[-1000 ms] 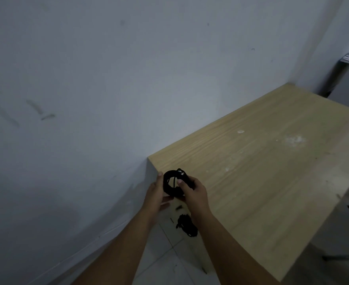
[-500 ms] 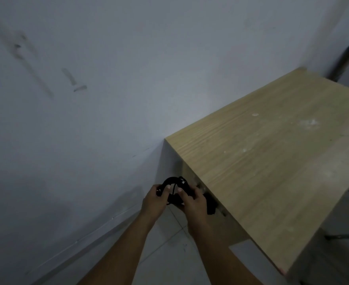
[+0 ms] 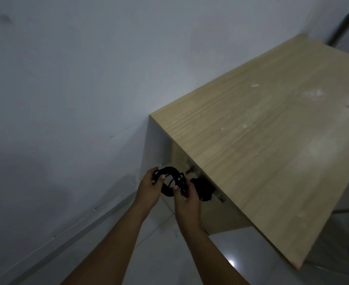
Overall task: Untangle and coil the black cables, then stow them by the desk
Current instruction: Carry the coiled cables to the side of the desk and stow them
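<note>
Two bare forearms reach up from the bottom edge of the view over a pale tiled floor (image 3: 159, 262), where one small bright spot of reflected light shows near the desk's lower corner. The left hand (image 3: 150, 189) and the right hand (image 3: 187, 199) meet at one coil of black cable (image 3: 170, 182), a rough ring of several turns held upright between them. The left grip is closed on the coil's left side, thumb over the front of the ring and fingers wrapped behind. The right grip is clamped on the coil's lower right part, thumb tip pressed on the front strands. The coil hangs in the air just beside the left end of the desk, below the level of its top.

Just right of the right hand a second black bundle (image 3: 203, 189) sits in shadow, tucked under the overhang of the desk against its side panel; its detail is too dark to read, and whether it joins the held coil cannot be told.

The desk (image 3: 272, 140) is one light wood-grain top, carrying a few whitish smudges and nothing else. No brand, label or writing can be read on it or on the cables.

Behind stands a plain white wall (image 3: 77, 89) with faint scuff marks.
</note>
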